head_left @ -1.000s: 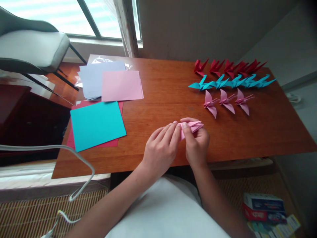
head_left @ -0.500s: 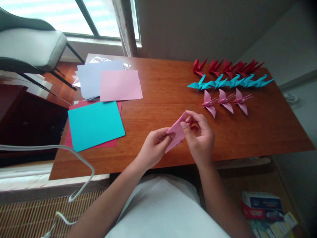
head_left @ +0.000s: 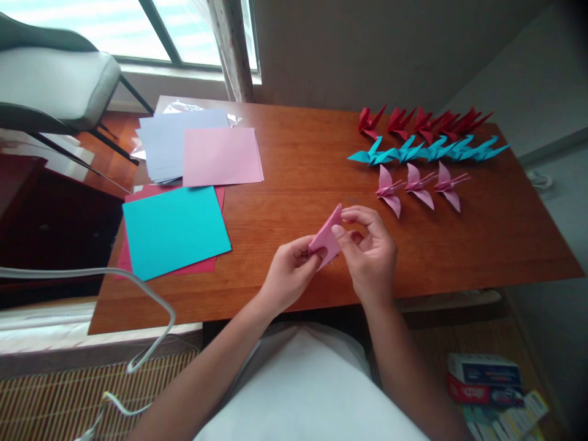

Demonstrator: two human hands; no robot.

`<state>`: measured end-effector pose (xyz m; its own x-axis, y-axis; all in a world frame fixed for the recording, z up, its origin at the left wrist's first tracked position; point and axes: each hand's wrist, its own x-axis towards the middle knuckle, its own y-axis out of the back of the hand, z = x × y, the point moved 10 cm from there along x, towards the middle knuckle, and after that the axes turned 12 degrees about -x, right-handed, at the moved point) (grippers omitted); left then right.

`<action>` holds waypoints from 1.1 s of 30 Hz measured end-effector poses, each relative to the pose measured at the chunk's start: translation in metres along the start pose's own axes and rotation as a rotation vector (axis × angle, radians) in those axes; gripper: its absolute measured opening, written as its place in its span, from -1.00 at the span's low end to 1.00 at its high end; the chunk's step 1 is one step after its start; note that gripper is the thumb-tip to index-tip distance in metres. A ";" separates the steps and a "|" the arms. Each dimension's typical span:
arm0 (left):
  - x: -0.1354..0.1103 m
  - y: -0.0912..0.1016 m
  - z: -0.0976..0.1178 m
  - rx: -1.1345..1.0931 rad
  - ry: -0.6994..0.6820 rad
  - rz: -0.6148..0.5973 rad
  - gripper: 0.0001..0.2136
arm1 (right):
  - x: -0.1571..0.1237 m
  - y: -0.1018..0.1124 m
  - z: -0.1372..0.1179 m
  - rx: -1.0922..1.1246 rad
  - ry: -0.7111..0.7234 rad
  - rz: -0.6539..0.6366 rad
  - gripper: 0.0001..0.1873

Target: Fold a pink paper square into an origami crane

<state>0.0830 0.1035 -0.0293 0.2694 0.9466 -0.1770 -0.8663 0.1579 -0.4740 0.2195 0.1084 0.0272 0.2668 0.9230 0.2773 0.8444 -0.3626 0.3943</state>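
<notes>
A folded piece of pink origami paper [head_left: 329, 237] is held above the near middle of the table. My left hand [head_left: 291, 266] pinches its lower left edge between thumb and fingers. On the other side, my right hand [head_left: 372, 254] has its thumb and fingertips closed on the paper's right edge; part of the paper is hidden behind the fingers. Beyond my right hand stand three pink paper cranes [head_left: 419, 185] in a row. Behind them run a row of blue paper cranes [head_left: 407, 152] and a row of red paper cranes [head_left: 425, 122].
On the left of the wooden table [head_left: 294, 159] lie pink sheets [head_left: 223, 156], pale grey-blue sheets [head_left: 160, 144], and blue sheets [head_left: 177, 229] over red sheets [head_left: 126, 260]. A white cable [head_left: 151, 294] loops past the front left corner. A chair [head_left: 55, 86] stands beyond.
The folded pink paper has shifted between my fingers; its lower corner no longer hangs as far down. My right fingertips have slid slightly off its top corner.
</notes>
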 end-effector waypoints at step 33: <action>0.002 0.003 0.000 -0.165 0.028 -0.012 -0.75 | 0.005 -0.009 0.001 0.108 0.017 -0.140 -0.97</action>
<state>0.0810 0.1058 -0.0313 0.2924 0.9365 -0.1934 -0.7829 0.1183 -0.6109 0.2135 0.1165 0.0236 0.1364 0.9608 0.2412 0.9181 -0.2141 0.3335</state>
